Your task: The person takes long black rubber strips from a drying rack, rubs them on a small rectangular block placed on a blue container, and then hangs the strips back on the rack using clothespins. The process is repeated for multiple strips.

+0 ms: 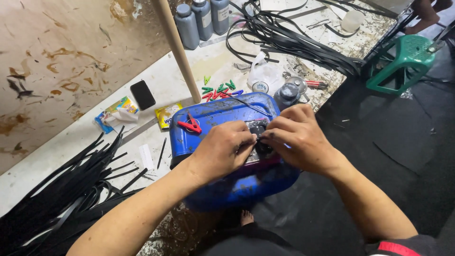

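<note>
Lying on its side at centre, the blue jerrycan (222, 118) supports both hands: left hand (222, 149) at nine o'clock, right hand (297, 137) at three, fingertips pinched shut on a small black piece (258, 129); red clip (190, 125) at ten.

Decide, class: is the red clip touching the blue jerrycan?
Touching. The head view shows the red clip lying flat on the top face of the blue jerrycan, with no gap under it, beside the left hand.

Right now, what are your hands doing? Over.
Left hand and right hand pinching small black piece atop blue jerrycan. Red clip beside left hand; nothing blocking.
</note>
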